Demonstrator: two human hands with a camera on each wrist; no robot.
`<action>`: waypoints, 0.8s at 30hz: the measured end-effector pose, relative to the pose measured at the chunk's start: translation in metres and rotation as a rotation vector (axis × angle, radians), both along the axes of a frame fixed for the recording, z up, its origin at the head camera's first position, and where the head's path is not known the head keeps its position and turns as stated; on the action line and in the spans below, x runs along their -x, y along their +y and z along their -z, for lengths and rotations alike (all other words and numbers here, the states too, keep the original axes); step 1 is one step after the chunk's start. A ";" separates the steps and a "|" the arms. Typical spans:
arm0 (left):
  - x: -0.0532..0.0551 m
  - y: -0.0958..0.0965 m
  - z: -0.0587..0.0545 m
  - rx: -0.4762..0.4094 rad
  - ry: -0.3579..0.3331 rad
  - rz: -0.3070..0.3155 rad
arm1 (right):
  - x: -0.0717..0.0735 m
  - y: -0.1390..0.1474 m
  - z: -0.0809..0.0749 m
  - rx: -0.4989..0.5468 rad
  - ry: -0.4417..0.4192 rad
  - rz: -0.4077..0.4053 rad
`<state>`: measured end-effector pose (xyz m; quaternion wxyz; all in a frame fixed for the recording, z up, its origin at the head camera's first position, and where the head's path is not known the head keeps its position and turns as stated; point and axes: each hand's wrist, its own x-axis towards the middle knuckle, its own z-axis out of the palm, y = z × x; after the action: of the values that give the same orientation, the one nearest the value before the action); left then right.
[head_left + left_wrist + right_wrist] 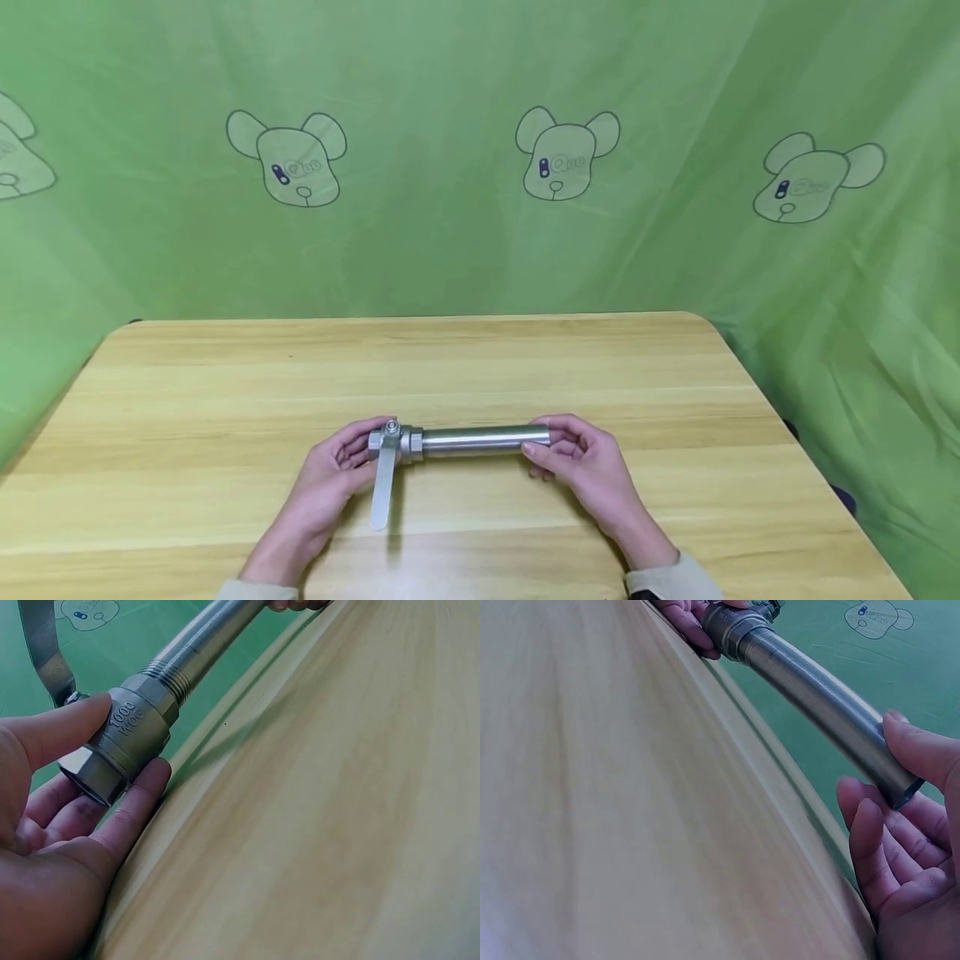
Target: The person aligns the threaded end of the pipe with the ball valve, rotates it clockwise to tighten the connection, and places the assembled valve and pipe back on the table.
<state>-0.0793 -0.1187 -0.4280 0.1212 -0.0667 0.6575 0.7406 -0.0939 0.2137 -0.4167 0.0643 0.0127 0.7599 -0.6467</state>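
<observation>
A steel ball valve [407,445] with a flat lever handle [383,490] is joined to a straight metal pipe [476,442], and the two lie crosswise, raised over the table. My left hand [326,483] holds the valve, thumb on its body and fingers beneath, as the left wrist view shows. "1000 WOG" is cast on the valve body [133,729], and pipe threads [169,679] show where it meets the pipe. At the pipe's plain open end, my right hand [588,467] pinches it between thumb and fingers. The lever points toward me.
Under the hands spreads a wood-grain table [225,367] with rounded far corners. Behind it hangs a green cloth [435,250] printed with bear-like heads, which also runs down the right side.
</observation>
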 end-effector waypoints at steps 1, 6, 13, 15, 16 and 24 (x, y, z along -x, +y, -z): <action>0.000 0.000 0.000 -0.001 -0.003 -0.001 | 0.000 0.000 0.000 0.003 -0.005 -0.002; 0.000 0.000 0.000 0.008 0.007 0.005 | 0.001 0.000 0.000 0.011 -0.028 -0.011; 0.001 0.000 0.001 0.019 0.000 0.019 | 0.003 0.000 0.000 0.007 -0.036 -0.013; 0.001 0.000 0.001 0.022 0.000 0.021 | 0.002 0.000 0.000 0.016 -0.022 -0.024; 0.001 0.000 0.001 0.021 -0.001 0.022 | 0.002 0.001 0.000 0.023 -0.011 -0.034; 0.001 0.001 0.001 0.023 -0.002 0.017 | 0.001 0.003 0.001 0.060 0.014 -0.064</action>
<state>-0.0801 -0.1176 -0.4289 0.1278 -0.0632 0.6662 0.7320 -0.0953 0.2164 -0.4178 0.0802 -0.0180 0.7405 -0.6670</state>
